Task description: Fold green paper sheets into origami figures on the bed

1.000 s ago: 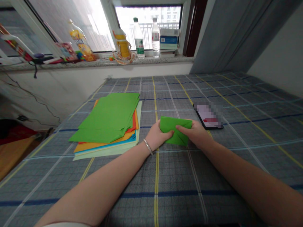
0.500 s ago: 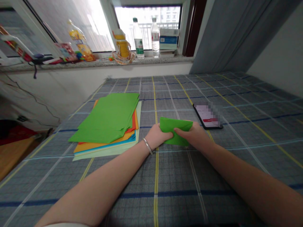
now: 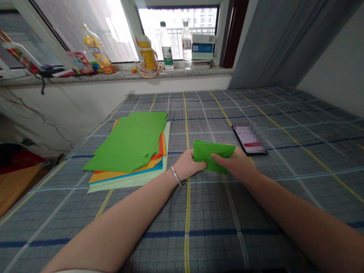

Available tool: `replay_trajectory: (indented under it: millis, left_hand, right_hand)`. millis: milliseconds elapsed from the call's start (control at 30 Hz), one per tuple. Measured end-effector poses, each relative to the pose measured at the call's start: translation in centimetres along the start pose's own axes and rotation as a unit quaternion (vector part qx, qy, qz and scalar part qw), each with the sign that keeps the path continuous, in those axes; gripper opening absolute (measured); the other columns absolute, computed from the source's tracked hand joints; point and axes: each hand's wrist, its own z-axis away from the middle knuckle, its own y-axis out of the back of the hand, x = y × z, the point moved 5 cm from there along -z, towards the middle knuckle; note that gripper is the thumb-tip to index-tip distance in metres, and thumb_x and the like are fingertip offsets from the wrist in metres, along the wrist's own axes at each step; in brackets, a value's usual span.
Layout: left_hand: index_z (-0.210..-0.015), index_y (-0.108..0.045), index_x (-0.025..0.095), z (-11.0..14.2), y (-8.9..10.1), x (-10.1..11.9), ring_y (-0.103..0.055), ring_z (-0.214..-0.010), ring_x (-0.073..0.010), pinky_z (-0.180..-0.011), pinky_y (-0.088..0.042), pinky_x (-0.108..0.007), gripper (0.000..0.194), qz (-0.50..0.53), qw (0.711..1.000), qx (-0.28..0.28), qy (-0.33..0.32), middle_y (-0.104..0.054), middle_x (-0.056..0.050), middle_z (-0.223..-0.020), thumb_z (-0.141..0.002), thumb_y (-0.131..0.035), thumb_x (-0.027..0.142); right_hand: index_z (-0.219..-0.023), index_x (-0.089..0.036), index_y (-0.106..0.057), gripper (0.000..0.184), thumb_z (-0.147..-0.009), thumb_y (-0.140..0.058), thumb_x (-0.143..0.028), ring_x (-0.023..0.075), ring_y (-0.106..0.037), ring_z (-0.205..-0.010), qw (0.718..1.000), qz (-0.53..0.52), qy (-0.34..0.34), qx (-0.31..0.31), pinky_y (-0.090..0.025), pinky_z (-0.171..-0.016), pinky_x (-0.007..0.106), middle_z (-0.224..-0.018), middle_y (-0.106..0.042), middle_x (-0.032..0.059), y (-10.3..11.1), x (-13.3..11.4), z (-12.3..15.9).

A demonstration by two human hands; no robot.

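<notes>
A small piece of folded green paper (image 3: 210,151) is held up just over the checked cloth, between my two hands. My left hand (image 3: 187,165) pinches its left end, thumb in front and the other fingers behind it. On the right end, my right hand (image 3: 236,162) grips with the thumb pressed across the front face; the fingers behind are hidden by the paper. Crease lines show on the face towards me. To the left lies a stack of coloured paper, green sheets (image 3: 131,140) on top, with orange, blue and pale green edges below.
A phone (image 3: 250,140) with a lit screen lies right of my hands on the checked cloth (image 3: 159,250). Along the windowsill (image 3: 122,76) stand two clear bottles, a yellow-topped drink bottle (image 3: 148,57), a juice bottle (image 3: 98,49) and boxes (image 3: 203,47).
The folded paper has tilted a little, and its right end has moved slightly right with my right hand. Both hands keep their hold. The stack and phone stay put.
</notes>
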Motion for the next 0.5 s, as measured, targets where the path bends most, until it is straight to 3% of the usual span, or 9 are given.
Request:
replay_trajectory:
  millis: [133, 233, 500]
  left_hand:
    - [-0.075, -0.062, 0.012, 0.27, -0.14, 0.25, -0.053, -0.059, -0.0095, -0.062, -0.046, -0.023, 0.021, 0.045, 0.999, 0.014, -0.001, -0.062, 0.002, -0.066, -0.057, -0.063, 0.023]
    - [-0.072, -0.062, 0.012, 0.33, -0.04, 0.43, -0.053, -0.058, -0.0095, -0.058, -0.045, -0.022, 0.017, 0.016, 0.999, 0.033, 0.011, -0.061, 0.002, -0.064, -0.057, -0.064, 0.021]
    - [-0.069, -0.062, 0.012, 0.08, 0.02, 0.13, -0.049, -0.053, -0.0084, -0.052, -0.041, -0.021, 0.014, -0.05, 0.999, 0.019, 0.006, -0.058, 0.003, -0.06, -0.058, -0.06, 0.021]
  right_hand:
    - [-0.065, -0.019, -0.065, 0.018, -0.067, -0.065, -0.037, 0.0157, -0.058, -0.055, 1.0, -0.002, -0.01, 0.008, -0.043, -0.049, 0.026, -0.057, -0.064, 0.0012, 0.07, -0.3, 0.23]
    - [-0.063, -0.019, -0.064, 0.018, -0.066, -0.065, -0.037, 0.0153, -0.057, -0.054, 1.0, 0.005, -0.005, 0.006, -0.043, -0.049, 0.026, -0.055, -0.062, 0.0002, 0.03, -0.41, 0.29]
    - [-0.061, -0.018, -0.064, 0.021, -0.066, -0.065, -0.038, 0.0168, -0.058, -0.056, 0.999, 0.021, -0.036, 0.009, -0.043, -0.05, 0.027, -0.054, -0.062, 0.0017, 0.05, -0.05, 0.21]
